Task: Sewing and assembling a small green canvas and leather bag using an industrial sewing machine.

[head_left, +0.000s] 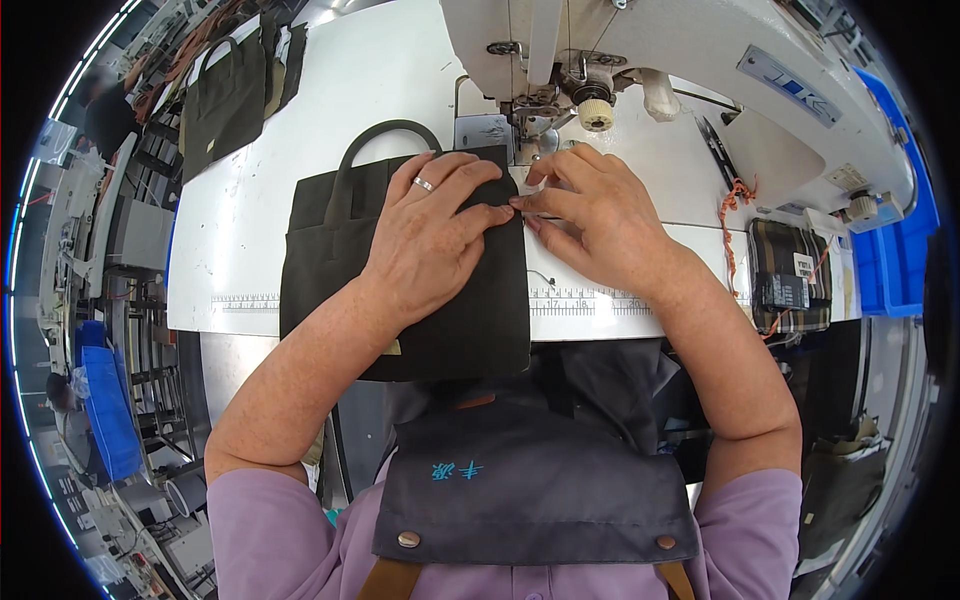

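Observation:
A dark fabric bag point(325, 260) with one looped handle lies flat on the white sewing table, its lower part hanging over the front edge. My left hand point(425, 235), with a ring on one finger, rests on the bag; its fingers are bent and its thumb reaches the bag's right edge. From the right, my right hand point(600, 215) pinches that same edge between thumb and fingertips, close to the left thumb. Just beyond both hands is the presser foot area point(527, 145) of a white sewing machine point(680, 50), beside the bag's upper right corner. The needle tip cannot be made out.
Black tweezers point(716, 150) and orange thread point(733, 205) lie at the right, near a plaid pouch point(790, 265). A blue bin point(905, 260) stands beyond. More dark bag pieces point(225, 105) lie at the far left. A ruler strip point(590, 302) runs along the table's front.

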Demonstrator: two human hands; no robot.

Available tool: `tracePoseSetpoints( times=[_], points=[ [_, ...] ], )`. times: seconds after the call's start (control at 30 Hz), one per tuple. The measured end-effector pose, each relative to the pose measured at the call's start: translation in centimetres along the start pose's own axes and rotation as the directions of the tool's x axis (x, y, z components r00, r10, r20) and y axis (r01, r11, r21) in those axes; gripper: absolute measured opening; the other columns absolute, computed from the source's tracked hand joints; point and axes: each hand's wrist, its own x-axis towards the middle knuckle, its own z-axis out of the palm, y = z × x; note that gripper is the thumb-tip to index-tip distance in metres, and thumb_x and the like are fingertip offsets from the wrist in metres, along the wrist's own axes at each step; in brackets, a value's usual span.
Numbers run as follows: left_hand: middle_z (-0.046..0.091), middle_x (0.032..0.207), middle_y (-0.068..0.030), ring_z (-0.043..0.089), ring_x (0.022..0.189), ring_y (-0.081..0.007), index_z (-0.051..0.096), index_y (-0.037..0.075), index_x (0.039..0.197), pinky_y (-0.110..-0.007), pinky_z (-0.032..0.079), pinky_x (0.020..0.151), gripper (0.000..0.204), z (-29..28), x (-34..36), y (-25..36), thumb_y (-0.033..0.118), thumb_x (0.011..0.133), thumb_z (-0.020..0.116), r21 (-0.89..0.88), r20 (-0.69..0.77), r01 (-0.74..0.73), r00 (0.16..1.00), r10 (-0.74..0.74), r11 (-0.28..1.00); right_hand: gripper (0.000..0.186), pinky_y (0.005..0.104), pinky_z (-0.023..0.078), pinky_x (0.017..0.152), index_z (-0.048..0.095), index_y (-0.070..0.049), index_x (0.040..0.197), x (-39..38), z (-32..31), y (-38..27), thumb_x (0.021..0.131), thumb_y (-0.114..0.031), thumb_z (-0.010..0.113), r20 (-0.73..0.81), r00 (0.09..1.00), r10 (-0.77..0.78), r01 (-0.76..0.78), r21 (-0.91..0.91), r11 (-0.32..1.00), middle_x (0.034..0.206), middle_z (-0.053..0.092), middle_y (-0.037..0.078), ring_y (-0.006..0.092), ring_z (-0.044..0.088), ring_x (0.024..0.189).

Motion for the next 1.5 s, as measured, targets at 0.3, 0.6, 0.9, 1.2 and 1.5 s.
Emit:
tracePoseSetpoints(
  times=[0.3, 0.6, 0.9, 1.2, 1.5],
  points=[
    [0.063, 0.130, -0.0148, 0.062, 0.123, -0.0335, 0.067, 0.000, 0.121, -0.056, 0.039, 0.117, 0.043, 0.3, -1.4, 0.6, 0.019, 0.084, 0.078, -0.185, 0.067, 0.109, 0.993, -0.098, 0.977, 0.021, 0.0400, 0.051, 0.079, 0.076, -0.010, 0.101, -0.1, -0.3, -0.3, 0.080, -0.014, 0.077, -0.032, 0.999, -0.011, 0.012, 0.060, 0.998, 0.103, 0.066, 0.004, 0.0254, 0.063, 0.095],
    [0.063, 0.136, -0.0146, 0.062, 0.126, -0.0317, 0.067, -0.001, 0.124, -0.056, 0.037, 0.118, 0.047, 0.5, -1.3, 0.3, 0.021, 0.084, 0.079, -0.178, 0.080, 0.132, 0.990, -0.119, 0.975, 0.022, 0.0383, 0.049, 0.076, 0.077, -0.011, 0.100, -0.2, -0.2, -0.6, 0.079, -0.015, 0.078, 0.015, 0.996, -0.084, 0.085, -0.046, 0.995, 0.103, 0.066, 0.004, 0.0231, 0.062, 0.096],
    [0.064, 0.135, -0.0141, 0.061, 0.128, -0.0308, 0.067, -0.001, 0.123, -0.054, 0.038, 0.119, 0.046, 2.2, 1.1, -1.2, 0.021, 0.084, 0.078, -0.179, 0.055, 0.081, 0.996, -0.072, 0.980, 0.029, 0.0372, 0.046, 0.080, 0.076, -0.007, 0.107, 0.1, -0.5, -0.3, 0.081, -0.020, 0.078, 0.035, 0.999, 0.029, -0.024, -0.131, 0.991, 0.100, 0.062, 0.004, 0.0226, 0.059, 0.096],
    [0.065, 0.134, -0.0132, 0.062, 0.127, -0.0293, 0.068, -0.001, 0.119, -0.054, 0.038, 0.119, 0.042, 2.5, 2.2, -2.3, 0.019, 0.083, 0.079, -0.224, 0.033, 0.074, 0.997, -0.068, 0.972, 0.034, 0.0384, 0.046, 0.081, 0.075, -0.010, 0.115, 0.5, -0.6, 0.4, 0.085, -0.026, 0.078, 0.063, 0.988, 0.142, -0.130, -0.158, 0.979, 0.100, 0.061, 0.005, 0.0234, 0.058, 0.097],
    [0.063, 0.135, -0.0112, 0.062, 0.127, -0.0295, 0.068, 0.000, 0.119, -0.055, 0.039, 0.119, 0.042, 2.7, 2.3, -2.7, 0.017, 0.083, 0.079, -0.226, 0.028, 0.057, 0.998, -0.052, 0.973, 0.027, 0.0401, 0.049, 0.078, 0.074, -0.010, 0.115, 0.7, -0.5, 2.2, 0.091, -0.022, 0.072, 0.021, 0.954, 0.299, -0.300, 0.064, 0.952, 0.095, 0.060, 0.009, 0.0278, 0.059, 0.089]
  ],
)
